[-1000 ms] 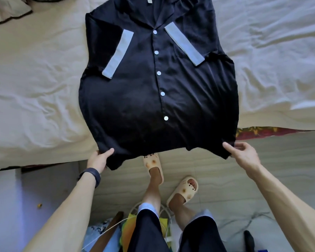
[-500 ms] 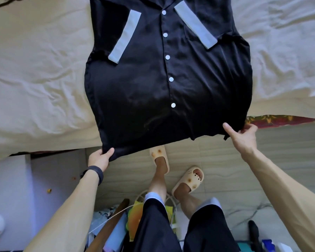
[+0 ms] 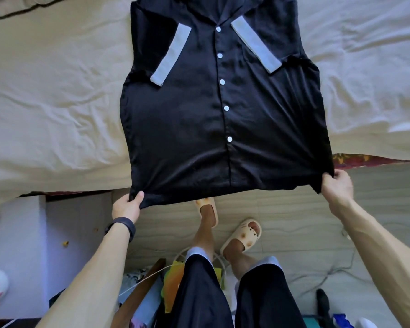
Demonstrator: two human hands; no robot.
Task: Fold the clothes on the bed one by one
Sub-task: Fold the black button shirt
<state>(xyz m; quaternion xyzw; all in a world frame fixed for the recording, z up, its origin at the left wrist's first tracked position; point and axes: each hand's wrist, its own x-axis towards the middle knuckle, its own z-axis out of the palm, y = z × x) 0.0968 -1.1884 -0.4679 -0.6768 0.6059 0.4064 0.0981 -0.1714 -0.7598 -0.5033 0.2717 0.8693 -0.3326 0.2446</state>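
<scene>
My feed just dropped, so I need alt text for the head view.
A black button-up shirt lies front-up on a cream bed sheet, sleeves folded inward, its hem held out past the bed's edge. The left hand and right hand each grip one bottom corner. Below, the person's pale slippers stand on the floor.

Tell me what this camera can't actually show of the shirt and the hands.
Head view only:
black shirt: collar top cut off by the upper edge.
left hand: fingers hidden under the hem; only the thumb shows.
right hand: fingertips hidden behind the shirt's corner.
slipper: toe covered by the hanging hem.
</scene>
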